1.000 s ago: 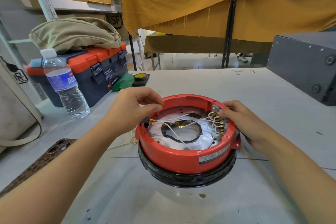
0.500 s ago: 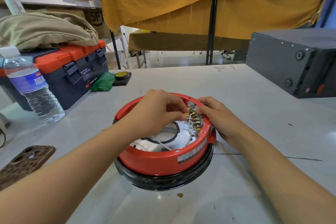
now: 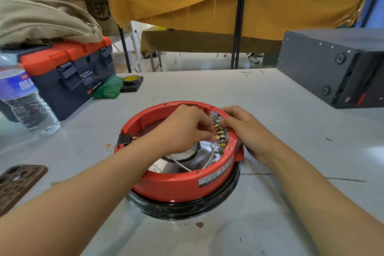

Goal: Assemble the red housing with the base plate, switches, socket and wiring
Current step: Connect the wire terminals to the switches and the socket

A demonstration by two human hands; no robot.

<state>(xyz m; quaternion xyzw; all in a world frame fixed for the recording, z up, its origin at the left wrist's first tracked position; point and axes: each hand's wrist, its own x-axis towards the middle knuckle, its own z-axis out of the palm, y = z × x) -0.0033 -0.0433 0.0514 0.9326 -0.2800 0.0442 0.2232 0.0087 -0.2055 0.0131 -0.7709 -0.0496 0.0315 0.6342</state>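
Two hands work inside the red housing, which sits on a black ring on the grey table. The left hand reaches over the housing's middle, fingertips pinched together at the brass terminals on its right inner wall. The right hand curls over that wall, fingers gripping the rim beside the terminals. White wires trail below them across the base plate.

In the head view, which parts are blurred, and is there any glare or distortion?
Head view: the water bottle at the left edge is smeared; the shiny plate inside the red housing shows glare; the wide lens bends the table edges.
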